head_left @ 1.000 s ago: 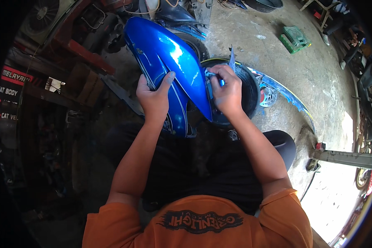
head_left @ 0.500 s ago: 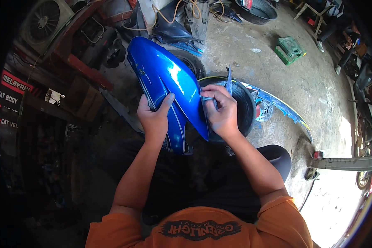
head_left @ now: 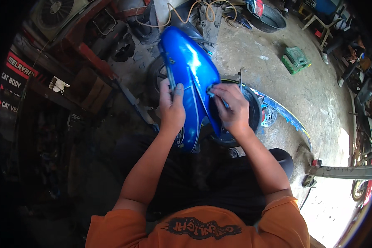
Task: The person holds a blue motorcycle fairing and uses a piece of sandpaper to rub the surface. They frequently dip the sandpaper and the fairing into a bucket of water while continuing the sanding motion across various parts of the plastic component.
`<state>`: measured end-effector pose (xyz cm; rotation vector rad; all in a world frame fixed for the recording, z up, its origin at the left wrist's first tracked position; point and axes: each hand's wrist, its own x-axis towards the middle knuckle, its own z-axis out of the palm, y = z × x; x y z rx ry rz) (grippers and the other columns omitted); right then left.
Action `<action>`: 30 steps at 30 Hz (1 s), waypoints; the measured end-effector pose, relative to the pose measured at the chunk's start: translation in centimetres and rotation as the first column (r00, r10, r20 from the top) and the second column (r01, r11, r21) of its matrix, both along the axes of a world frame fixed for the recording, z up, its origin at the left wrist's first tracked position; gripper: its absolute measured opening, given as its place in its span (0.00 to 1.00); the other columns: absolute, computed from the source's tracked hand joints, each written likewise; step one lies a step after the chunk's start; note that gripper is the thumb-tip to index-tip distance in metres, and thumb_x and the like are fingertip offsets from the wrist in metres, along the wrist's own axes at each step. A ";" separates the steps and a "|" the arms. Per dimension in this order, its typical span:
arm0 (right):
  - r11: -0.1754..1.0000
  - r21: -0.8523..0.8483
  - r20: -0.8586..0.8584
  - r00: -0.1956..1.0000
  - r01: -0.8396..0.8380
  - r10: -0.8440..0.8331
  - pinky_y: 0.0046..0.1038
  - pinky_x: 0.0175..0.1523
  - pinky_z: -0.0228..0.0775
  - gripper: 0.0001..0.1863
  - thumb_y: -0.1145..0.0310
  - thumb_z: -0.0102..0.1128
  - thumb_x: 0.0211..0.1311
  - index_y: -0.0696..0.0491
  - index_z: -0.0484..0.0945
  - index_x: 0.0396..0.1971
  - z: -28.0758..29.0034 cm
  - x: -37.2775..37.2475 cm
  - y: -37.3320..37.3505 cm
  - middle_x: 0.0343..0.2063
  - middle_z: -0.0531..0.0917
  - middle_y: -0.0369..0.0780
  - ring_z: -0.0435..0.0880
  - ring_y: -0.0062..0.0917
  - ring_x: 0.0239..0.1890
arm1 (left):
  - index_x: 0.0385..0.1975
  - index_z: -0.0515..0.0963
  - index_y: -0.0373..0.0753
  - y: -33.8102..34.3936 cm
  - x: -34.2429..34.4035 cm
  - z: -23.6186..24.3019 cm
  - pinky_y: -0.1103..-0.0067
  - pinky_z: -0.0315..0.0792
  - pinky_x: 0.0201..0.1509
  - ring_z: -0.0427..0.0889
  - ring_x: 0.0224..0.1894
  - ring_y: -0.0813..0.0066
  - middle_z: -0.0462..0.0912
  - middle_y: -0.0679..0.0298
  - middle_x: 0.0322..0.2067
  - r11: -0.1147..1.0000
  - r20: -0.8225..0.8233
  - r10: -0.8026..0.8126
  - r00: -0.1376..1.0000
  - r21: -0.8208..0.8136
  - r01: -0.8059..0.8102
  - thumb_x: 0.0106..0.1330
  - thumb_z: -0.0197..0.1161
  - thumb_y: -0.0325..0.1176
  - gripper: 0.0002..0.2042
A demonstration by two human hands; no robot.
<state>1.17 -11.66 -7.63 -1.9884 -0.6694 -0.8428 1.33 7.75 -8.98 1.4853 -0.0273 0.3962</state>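
Note:
A glossy blue motorcycle body panel [head_left: 190, 62] with thin pale stripes is held up over my lap. My left hand [head_left: 172, 112] grips its left edge, the thumb lying on the painted face. At the panel's right edge, my right hand [head_left: 234, 110] pinches a small blue-grey folded piece [head_left: 211, 91] against the paint. Most of that piece is hidden by the fingers, and I cannot tell its material. Behind the right hand stands a round black basin [head_left: 255, 118], partly covered by the hand and panel.
A long blue trim piece [head_left: 283, 108] curves out right of the basin, beside a brake disc [head_left: 269, 115]. Farther off are a green case [head_left: 296, 61] and a black tub [head_left: 268, 20] on the concrete floor. A cardboard box [head_left: 84, 93] stands left.
The panel has shifted right and turned so its far end stands more upright. Both hands have moved right with it, the right hand staying at its right edge. The whole view has shifted slightly.

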 end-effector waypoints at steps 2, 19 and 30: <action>0.999 -0.052 0.040 0.999 -0.010 0.012 0.39 0.54 0.80 0.13 0.84 0.70 0.55 0.59 0.87 0.42 2.4 1.3 1.1 0.43 0.88 0.45 0.86 0.44 0.47 | 0.63 0.73 0.39 0.2 -0.1 0.0 0.79 0.74 0.56 0.78 0.48 0.80 0.83 0.63 0.48 0.998 -0.005 -0.053 0.999 -0.035 0.053 0.86 0.53 0.37 0.14; 0.896 -0.429 0.206 0.954 -0.114 0.220 0.43 0.55 0.80 0.08 0.70 0.67 0.63 0.56 0.91 0.38 12.0 12.8 6.8 0.40 0.88 0.46 0.88 0.46 0.46 | 0.65 0.73 0.37 1.3 -0.8 -0.6 0.70 0.77 0.57 0.84 0.47 0.70 0.87 0.56 0.47 0.995 -0.020 -0.034 0.999 0.093 0.036 0.85 0.53 0.38 0.17; 0.918 -0.390 0.184 0.971 -0.068 0.150 0.43 0.55 0.81 0.10 0.78 0.63 0.58 0.58 0.91 0.37 12.8 11.8 5.9 0.38 0.89 0.48 0.89 0.48 0.44 | 0.66 0.72 0.40 1.0 -1.4 0.3 0.76 0.73 0.59 0.79 0.50 0.78 0.84 0.63 0.50 0.990 -0.053 -0.067 0.996 0.117 0.073 0.87 0.50 0.36 0.15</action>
